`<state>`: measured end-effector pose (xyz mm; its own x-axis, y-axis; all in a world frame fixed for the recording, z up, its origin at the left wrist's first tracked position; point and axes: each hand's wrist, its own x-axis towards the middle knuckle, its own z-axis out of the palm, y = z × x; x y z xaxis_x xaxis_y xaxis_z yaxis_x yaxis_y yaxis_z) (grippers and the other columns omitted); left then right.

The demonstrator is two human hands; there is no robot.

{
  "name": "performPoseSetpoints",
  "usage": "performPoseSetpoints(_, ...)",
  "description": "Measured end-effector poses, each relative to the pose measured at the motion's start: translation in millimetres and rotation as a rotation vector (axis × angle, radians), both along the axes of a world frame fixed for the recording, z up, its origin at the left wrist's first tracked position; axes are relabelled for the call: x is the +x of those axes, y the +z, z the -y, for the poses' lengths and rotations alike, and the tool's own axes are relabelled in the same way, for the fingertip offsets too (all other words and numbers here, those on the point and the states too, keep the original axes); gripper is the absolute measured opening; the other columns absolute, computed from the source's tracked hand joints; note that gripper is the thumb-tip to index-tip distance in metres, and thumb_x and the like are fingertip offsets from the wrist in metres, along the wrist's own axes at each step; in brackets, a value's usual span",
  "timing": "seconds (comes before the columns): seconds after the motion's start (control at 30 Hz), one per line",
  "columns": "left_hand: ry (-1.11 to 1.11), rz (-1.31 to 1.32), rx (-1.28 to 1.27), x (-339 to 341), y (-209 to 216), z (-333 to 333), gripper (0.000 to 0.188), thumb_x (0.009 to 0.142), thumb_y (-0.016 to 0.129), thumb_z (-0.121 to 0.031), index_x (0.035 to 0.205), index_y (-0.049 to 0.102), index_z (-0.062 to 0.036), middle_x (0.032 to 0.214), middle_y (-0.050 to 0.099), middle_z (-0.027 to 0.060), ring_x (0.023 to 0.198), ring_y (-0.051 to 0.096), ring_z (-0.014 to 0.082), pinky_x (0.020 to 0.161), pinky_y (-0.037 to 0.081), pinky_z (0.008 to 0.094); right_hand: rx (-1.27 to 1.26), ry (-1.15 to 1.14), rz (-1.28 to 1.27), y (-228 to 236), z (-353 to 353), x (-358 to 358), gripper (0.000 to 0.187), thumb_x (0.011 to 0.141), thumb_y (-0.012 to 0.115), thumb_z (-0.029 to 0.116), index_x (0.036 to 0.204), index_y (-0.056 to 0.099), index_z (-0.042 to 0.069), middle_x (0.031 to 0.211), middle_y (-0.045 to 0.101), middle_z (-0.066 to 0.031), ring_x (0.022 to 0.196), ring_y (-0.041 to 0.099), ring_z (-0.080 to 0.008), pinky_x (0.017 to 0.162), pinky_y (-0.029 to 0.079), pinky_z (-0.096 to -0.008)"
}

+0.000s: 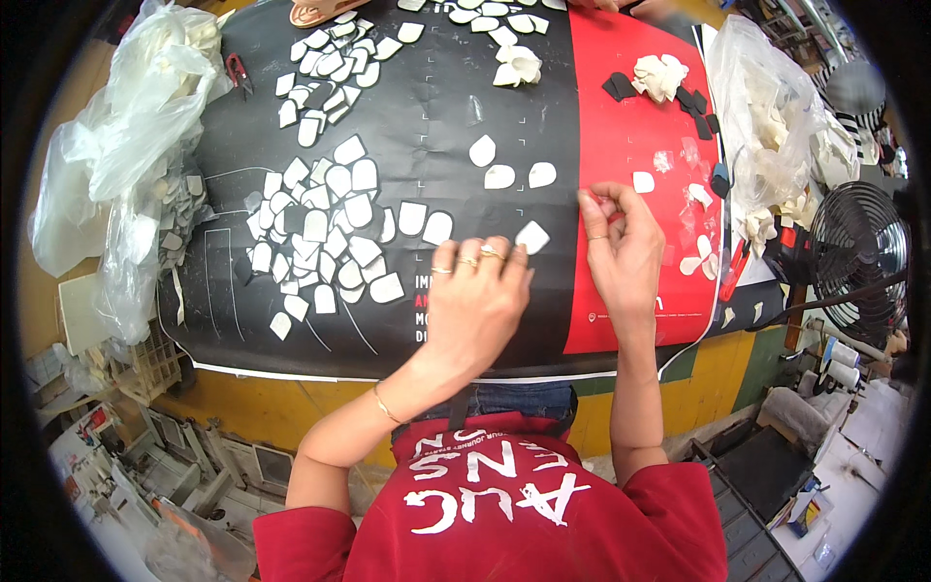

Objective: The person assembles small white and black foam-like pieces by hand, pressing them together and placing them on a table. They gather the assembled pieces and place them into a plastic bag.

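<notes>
White cut pieces [330,228] on mat, more in clear bags [776,116]

Bright, even light falls from above on the worktop [543,126], with soft sheen on its black sheet and only faint shadows. Fisheye bending curves the edges, a dark ring frames the view, and the rim looks slightly blurred.

The table cover [456,320] looks like a large printed paper or plastic sheet, black and red, smooth with faint creases and a slight sheen. The white cut pieces [325,233] scattered on it look matt, like foam or thin leather. Clear plastic bags [145,87] at the left are glossy and crumpled. The left hand [475,301] wears shiny gold-coloured metal rings [467,261].
</notes>
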<state>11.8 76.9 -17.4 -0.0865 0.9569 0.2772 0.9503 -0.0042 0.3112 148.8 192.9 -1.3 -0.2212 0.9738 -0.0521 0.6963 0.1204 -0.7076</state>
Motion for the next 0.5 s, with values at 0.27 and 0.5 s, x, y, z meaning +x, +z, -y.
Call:
performPoseSetpoints(0.27,0.135,0.007,0.097,-48.0,5.4,7.5,0.012,0.084,0.073,-0.015,0.095,0.070,-0.0101,0.102,0.063,0.0062,0.097,0.059,0.0262,0.098,0.034,0.0431,0.085,0.083,0.022,-13.2,-15.4,-43.0,0.036,0.090,0.067,0.014,0.124,0.059,0.006,0.096,0.069,-0.0138,0.089,0.068,-0.0330,0.078,0.052,-0.0453)
performPoseSetpoints(0.5,0.093,0.599,0.055,-18.1,18.0,12.2,0.039,0.082,0.078,-0.017,0.118,0.068,-0.0052,0.106,0.065,0.0115,0.095,0.062,0.0253,0.089,0.042,0.0397,-0.250,0.164,-0.572,3.4,9.9,-15.0,0.028,0.095,0.065,0.010,0.121,0.064,0.000,0.088,0.064,-0.0018,0.072,0.058,-0.0071,0.065,0.047,-0.0249)
